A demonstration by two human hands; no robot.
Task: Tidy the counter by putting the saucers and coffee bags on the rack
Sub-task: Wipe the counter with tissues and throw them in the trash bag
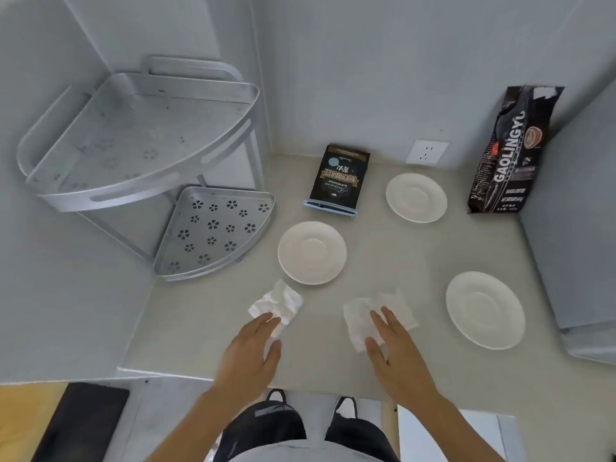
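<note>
From the head camera we see both hands stretched over the grey counter point(416, 361). Our left hand point(248, 355) is spread open, palm down, its fingertips point(270, 320) touching the near edge of a crumpled white tissue point(276, 303); it grips nothing. Our right hand point(396, 351) is likewise open and flat, fingers loosely apart, resting on a second crumpled tissue point(363, 315) with the thumb over its near corner.

We count three white saucers, all bare: one point(312, 252) just beside the rack's lower tier, one point(416, 197) farther back near the wall outlet point(427, 152), and one point(485, 310) off to the right of our right hand. There are two coffee bags: a small dark Blue Mountain bag point(340, 176) lying flat between the rack and the far saucer, and a tall dark GAOLINGYU bag point(511, 151) standing upright against the back wall at the right. Two tissues complete the count.

The silver corner rack point(143, 161) stands at the left in the corner of the walls. Its upper shelf point(133, 138) and its perforated lower shelf point(213, 228) hold nothing; every saucer and bag sits on the counter.
</note>
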